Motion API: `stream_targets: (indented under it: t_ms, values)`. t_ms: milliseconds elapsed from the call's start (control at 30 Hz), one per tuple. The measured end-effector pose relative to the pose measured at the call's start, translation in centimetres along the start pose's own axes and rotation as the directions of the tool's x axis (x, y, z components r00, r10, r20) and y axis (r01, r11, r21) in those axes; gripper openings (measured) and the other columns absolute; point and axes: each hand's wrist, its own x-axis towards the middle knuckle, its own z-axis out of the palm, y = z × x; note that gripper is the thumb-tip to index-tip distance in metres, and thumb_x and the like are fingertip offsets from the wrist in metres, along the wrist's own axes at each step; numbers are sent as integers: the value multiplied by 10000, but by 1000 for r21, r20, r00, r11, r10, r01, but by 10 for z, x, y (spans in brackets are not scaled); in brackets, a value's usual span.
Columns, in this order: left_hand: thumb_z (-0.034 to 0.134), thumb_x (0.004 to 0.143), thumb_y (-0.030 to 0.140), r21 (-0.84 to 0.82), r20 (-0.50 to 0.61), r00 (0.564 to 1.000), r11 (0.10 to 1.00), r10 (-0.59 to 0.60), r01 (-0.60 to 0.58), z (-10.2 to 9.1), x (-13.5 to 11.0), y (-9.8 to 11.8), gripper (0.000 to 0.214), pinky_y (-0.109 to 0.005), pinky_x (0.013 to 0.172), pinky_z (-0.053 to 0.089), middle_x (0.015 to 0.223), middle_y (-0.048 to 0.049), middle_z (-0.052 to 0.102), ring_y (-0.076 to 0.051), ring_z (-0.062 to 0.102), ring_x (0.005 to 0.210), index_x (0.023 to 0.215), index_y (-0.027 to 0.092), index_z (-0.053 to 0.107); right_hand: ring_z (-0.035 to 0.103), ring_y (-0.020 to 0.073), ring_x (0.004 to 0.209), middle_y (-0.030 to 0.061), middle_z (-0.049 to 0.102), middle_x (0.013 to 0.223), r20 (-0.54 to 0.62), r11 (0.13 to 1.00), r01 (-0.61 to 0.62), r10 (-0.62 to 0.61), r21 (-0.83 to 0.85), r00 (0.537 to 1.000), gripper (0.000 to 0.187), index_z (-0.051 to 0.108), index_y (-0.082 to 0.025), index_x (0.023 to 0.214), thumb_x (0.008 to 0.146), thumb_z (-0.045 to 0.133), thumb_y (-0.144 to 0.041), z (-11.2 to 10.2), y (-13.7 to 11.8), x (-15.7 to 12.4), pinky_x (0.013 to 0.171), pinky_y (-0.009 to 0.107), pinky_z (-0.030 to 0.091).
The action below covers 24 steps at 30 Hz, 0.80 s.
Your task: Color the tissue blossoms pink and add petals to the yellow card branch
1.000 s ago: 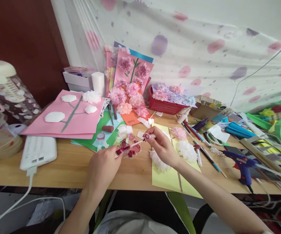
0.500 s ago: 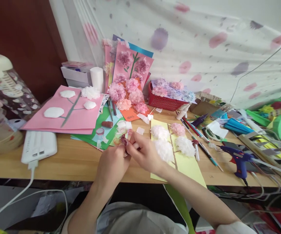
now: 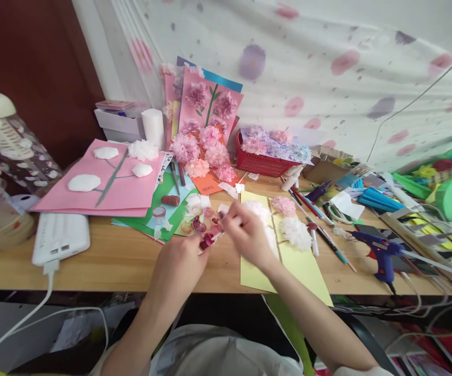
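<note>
My left hand is closed round a small dark-red tube at the table's front edge. My right hand pinches a thin applicator stick whose tip meets the tube's mouth. Just beyond the hands lies a clear palette with pink paint spots. My right hand rests over a yellow-green card that carries white and pink tissue flowers along a stem.
A pink card with white flowers lies at the left, a white power strip in front of it. A red basket and flower cards stand behind. Pens, scissors and a blue glue gun crowd the right side.
A second ago my hands were apart with the stick drawn out; they closed together over the tube, and now the right hand has drawn a little to the right again.
</note>
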Motion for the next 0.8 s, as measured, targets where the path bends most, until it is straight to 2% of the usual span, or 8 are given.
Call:
stream_targets:
  t_ms: [67,133,167,200,267,400,567,800]
  values:
    - [513,892,270,-4,10,1000,1000,2,-2,1,-1,2,229,-317,613,404,771,-104,747,-268,699,755,833,185,717,404,89,469,-67,438,495,-74,1000,-28,28,11,997,317,353,-235,635,890,510,-341,1,0,-2,469,216,332]
    - [507,886,247,-30,22,999,998,47,-46,1,-3,0,229,-318,636,410,807,-107,756,-266,701,783,830,183,719,412,93,478,-66,463,515,64,999,-29,26,38,998,290,379,-234,674,882,541,-355,-3,2,-4,461,214,326]
    - [511,877,235,-41,24,998,997,64,-63,1,-3,-3,222,-315,643,409,809,-104,758,-261,701,785,821,184,720,434,98,491,-59,486,521,205,997,-30,16,65,979,275,406,-230,688,883,551,-359,-8,4,-4,466,216,339]
    - [516,869,230,-45,18,998,997,61,-60,1,-3,-8,217,-309,637,403,791,-97,756,-253,699,770,801,187,717,434,100,500,-54,476,526,185,998,-7,-6,65,983,288,424,-225,679,884,554,-378,-16,7,-2,476,221,343]
    - [517,861,242,-33,-22,1000,999,-10,9,0,-1,-23,226,-299,609,382,730,-84,746,-237,691,716,747,191,704,384,87,479,-65,428,510,8,999,10,-10,53,1000,351,424,-221,650,881,568,-443,-36,14,2,493,229,342]
    - [458,912,344,4,-118,984,990,-136,138,3,7,-52,313,-301,588,360,762,-86,754,-253,697,746,744,192,674,375,83,440,-69,447,497,-75,982,-188,187,-4,980,403,452,-221,699,875,563,-566,-64,33,10,444,217,279]
    - [416,941,445,97,-117,966,966,-229,241,12,16,-51,376,-316,554,354,787,-118,748,-307,703,784,915,161,660,388,88,435,-63,468,495,-25,940,-326,325,-105,945,444,474,-220,695,836,567,-631,-50,52,10,446,217,286]
    - [407,931,470,135,-99,956,948,-276,288,12,21,-38,431,-332,545,386,796,-148,739,-328,697,768,801,154,670,464,123,471,-43,539,514,7,898,-324,342,-297,940,408,504,-222,710,858,534,-602,-39,54,14,488,237,335]
